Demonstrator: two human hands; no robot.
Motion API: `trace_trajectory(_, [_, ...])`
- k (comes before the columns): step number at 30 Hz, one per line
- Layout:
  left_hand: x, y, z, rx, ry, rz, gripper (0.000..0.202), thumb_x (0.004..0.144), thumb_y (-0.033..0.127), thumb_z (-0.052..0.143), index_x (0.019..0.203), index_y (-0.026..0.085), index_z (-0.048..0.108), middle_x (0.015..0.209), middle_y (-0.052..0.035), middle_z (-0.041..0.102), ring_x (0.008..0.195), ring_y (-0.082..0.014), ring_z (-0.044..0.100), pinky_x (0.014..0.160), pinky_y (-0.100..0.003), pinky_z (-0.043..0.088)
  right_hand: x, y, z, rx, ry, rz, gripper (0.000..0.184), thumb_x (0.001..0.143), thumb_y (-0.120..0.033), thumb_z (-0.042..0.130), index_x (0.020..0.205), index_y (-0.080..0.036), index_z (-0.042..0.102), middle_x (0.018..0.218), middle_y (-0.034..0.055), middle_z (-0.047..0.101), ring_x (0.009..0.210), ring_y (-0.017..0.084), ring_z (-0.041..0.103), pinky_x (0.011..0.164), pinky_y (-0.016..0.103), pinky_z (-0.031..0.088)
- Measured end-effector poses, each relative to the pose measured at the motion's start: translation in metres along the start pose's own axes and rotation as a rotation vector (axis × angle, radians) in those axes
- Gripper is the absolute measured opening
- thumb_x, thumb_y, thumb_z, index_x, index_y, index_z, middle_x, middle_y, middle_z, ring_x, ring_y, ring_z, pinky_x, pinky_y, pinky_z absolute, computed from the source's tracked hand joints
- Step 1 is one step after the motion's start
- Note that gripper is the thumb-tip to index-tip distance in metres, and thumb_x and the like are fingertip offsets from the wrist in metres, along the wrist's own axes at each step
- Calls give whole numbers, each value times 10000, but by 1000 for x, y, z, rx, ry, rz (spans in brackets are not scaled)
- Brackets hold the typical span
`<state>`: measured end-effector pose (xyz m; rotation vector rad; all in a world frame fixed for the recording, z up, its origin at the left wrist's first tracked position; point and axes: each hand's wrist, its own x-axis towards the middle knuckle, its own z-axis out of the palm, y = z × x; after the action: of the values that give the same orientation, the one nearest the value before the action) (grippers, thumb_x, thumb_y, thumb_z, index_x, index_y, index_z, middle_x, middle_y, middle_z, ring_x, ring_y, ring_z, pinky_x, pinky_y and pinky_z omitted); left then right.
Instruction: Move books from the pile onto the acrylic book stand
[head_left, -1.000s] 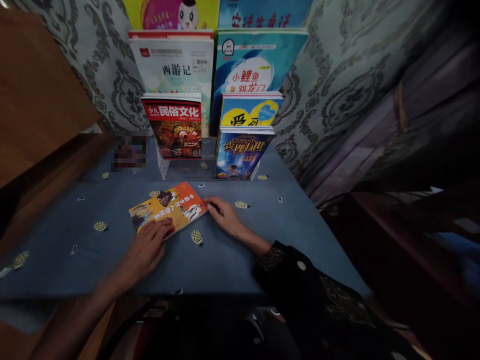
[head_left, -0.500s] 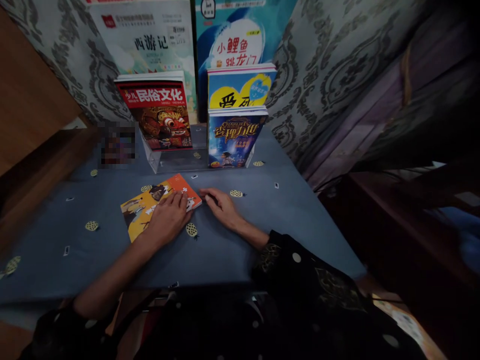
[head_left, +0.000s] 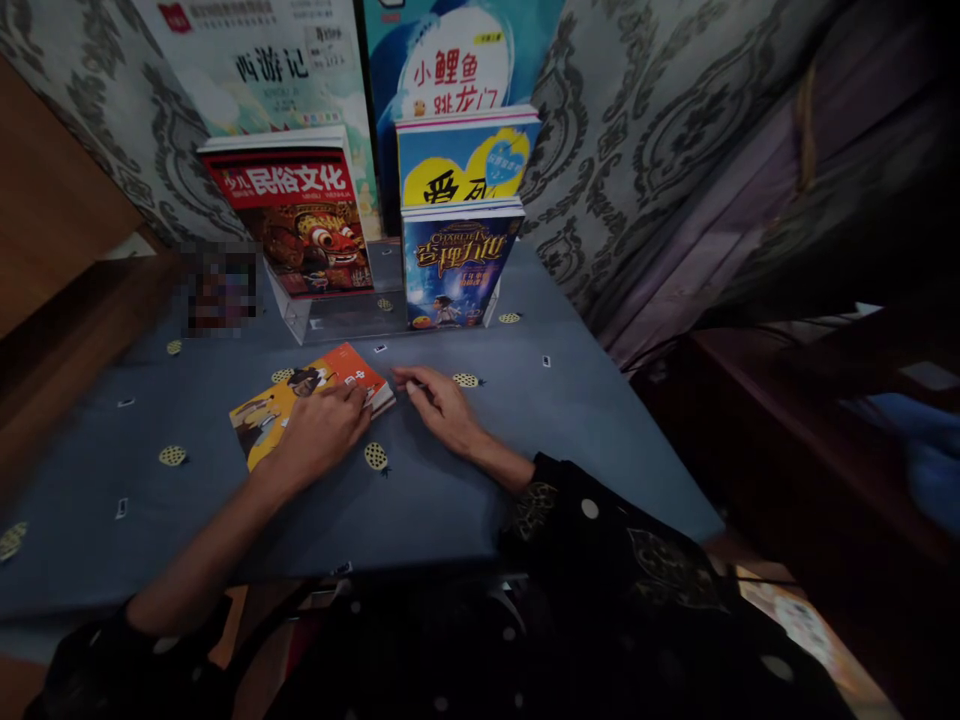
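Note:
An orange-and-yellow book (head_left: pixel 257 425) lies flat and slanted on the blue tablecloth (head_left: pixel 450 520). My left hand (head_left: pixel 324 425) rests on its cover, fingers bent slightly over the right part; the hand and forearm hide much of the lower half. Page edges show at the book's right corner. Just right of that corner is my right hand (head_left: pixel 442 405), loosely curled with the thumb apart from the index finger and nothing visible in it. A small gap separates it from the book.
Beyond the hands, a clear stand (head_left: pixel 352 328) holds a red-topped book (head_left: pixel 319 235) and a blue book (head_left: pixel 454 275), with a yellow-and-blue book (head_left: pixel 420 165) behind the latter. Larger books (head_left: pixel 262 90) lean at the back. A patterned curtain (head_left: pixel 675 130) hangs at right.
The whole view has shifted slightly, so the books and table appear a little further left. Both hands keep nearly the same places relative to the orange-and-yellow book.

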<state>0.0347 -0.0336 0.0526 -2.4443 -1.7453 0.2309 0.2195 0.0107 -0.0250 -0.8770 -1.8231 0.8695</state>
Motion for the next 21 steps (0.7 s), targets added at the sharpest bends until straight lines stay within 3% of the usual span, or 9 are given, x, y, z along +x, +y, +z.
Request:
trace_trajectory(6, [1, -1, -2, -15, 16, 10, 336, 1034, 273, 373, 1126, 139, 667, 1100, -155, 735, 961, -286, 716, 758, -381, 545, -1, -13, -5, -22, 16, -89, 312, 1021, -242, 415, 1266, -210, 606, 1182, 88, 698, 958, 181, 689, 898, 381, 560])
trace_trajectory(10, [-1, 3, 10, -20, 85, 14, 309, 1023, 255, 404, 1120, 138, 672, 1180, -168, 714, 1013, -298, 711, 781, -395, 571, -4, -20, -4, -80, 6, -183, 338, 1032, -239, 395, 1309, -217, 586, 1167, 91, 694, 1031, 199, 667, 939, 400, 546])
trace_trajectory(14, [-6, 4, 20, -43, 158, 46, 306, 1008, 268, 463, 1196, 124, 658, 1310, -175, 665, 1171, -295, 661, 937, -411, 558, -8, -14, 2, -126, -117, -222, 359, 1032, -226, 398, 1344, -230, 576, 1181, 87, 702, 1087, 206, 655, 972, 414, 539])
trace_trajectory(17, [-15, -12, 27, -121, 172, 63, 349, 1015, 327, 463, 1263, 157, 641, 1361, -129, 647, 1227, -270, 636, 1006, -399, 531, -11, -8, 5, -181, -222, -202, 360, 1029, -224, 415, 1350, -237, 576, 1186, 88, 710, 1084, 215, 661, 966, 426, 545])
trace_trajectory(21, [-36, -60, 42, -214, 171, -22, 401, 1027, 382, 394, 1294, 209, 639, 1381, -84, 640, 1280, -263, 600, 1070, -438, 488, -10, -8, 5, -253, -254, -193, 343, 1024, -223, 427, 1326, -223, 588, 1177, 105, 705, 1074, 233, 652, 953, 441, 549])
